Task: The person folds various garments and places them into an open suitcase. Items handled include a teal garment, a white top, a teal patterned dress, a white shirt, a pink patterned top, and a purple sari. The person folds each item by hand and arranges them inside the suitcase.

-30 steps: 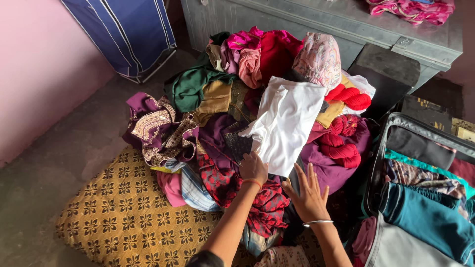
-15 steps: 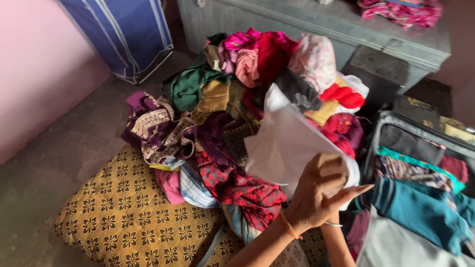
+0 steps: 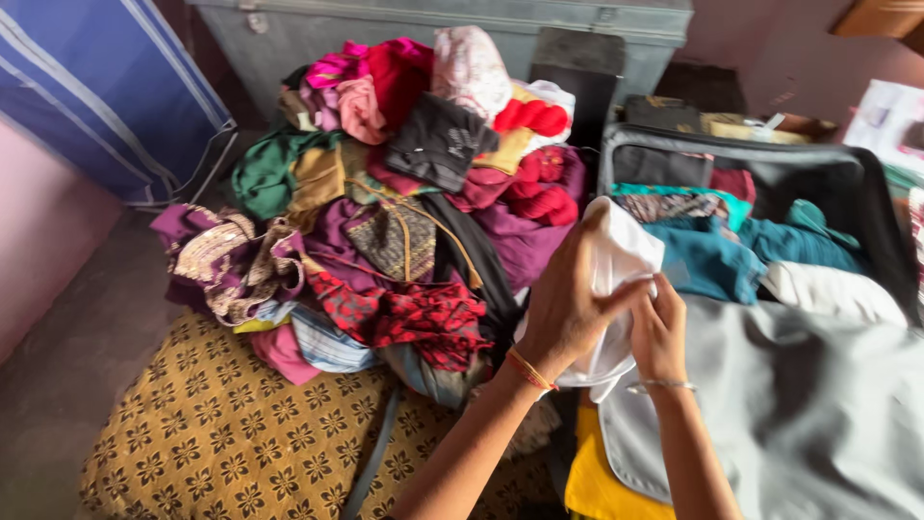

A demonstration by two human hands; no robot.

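Over on the floor, the biggest thing going was that heap of mixed clothes point(image 3: 404, 193), purples, reds, greens and a bit of gold embroidery, piled on a mustard patterned cushion point(image 3: 212, 433). Right beside it sat the open suitcase point(image 3: 847, 193), already partly filled with folded teal and grey pieces, with a large grey cloth point(image 3: 818, 404) spread across its near side.

Between the heap and the case we had the white garment point(image 3: 621, 265) bunched up in both hands, held up off everything else, just over the case's edge. Our left hand point(image 3: 563, 313) was curled round the bulk of it from the heap side, thumb on top; our right hand point(image 3: 659, 332) was pinching a fold of it from below, fingers closed on the fabric.

It looked like thin, light cotton, totally soft and floppy, so no stiffness to rely on, it'd droop wherever it wasn't supported. Not slippery or fragile as far as we could judge. Best grip seemed to be along a folded edge or at two corners, so it wouldn't unravel.
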